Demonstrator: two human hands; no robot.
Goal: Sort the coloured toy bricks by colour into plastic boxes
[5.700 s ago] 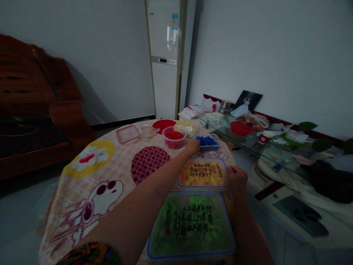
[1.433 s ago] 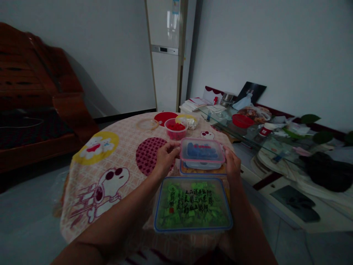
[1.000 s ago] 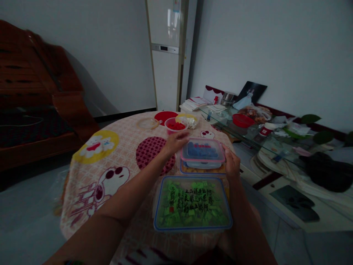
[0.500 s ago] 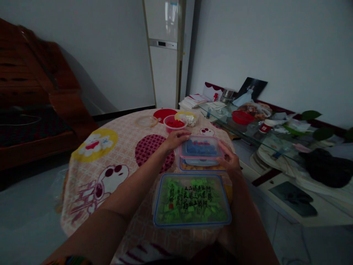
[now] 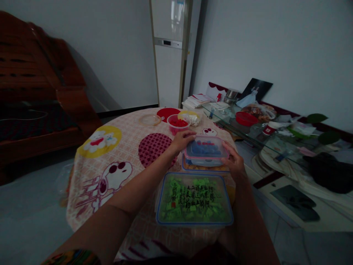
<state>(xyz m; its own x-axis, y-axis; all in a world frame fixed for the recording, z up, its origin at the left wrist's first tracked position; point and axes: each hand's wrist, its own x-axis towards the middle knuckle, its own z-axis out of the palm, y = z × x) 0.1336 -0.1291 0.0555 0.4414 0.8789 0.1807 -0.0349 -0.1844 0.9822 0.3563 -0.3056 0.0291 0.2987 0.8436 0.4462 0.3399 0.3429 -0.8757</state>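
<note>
A small clear box with a pink-rimmed lid [image 5: 206,149], full of blue pieces, rests on top of a blue-rimmed box of orange pieces [image 5: 204,168]. My left hand [image 5: 183,140] lies on the small box's far left corner, fingers pressed on the lid. My right hand [image 5: 233,160] grips its right side, thumb on the rim. Nearest me stands a larger blue-rimmed box of green pieces [image 5: 194,199] with black writing on its lid.
A round table with a cartoon cloth [image 5: 113,158] carries an open tub of red pieces [image 5: 178,123], a red lid [image 5: 167,113], a clear lid [image 5: 149,119] and a yellow-rimmed tub [image 5: 189,117]. A cluttered glass table [image 5: 264,140] stands to the right. A tall white appliance [image 5: 171,55] stands behind.
The pink-rimmed box came from the far table onto the orange box, lid on. In the last second my left hand slid over its left corner and my right thumb moved onto the rim.
</note>
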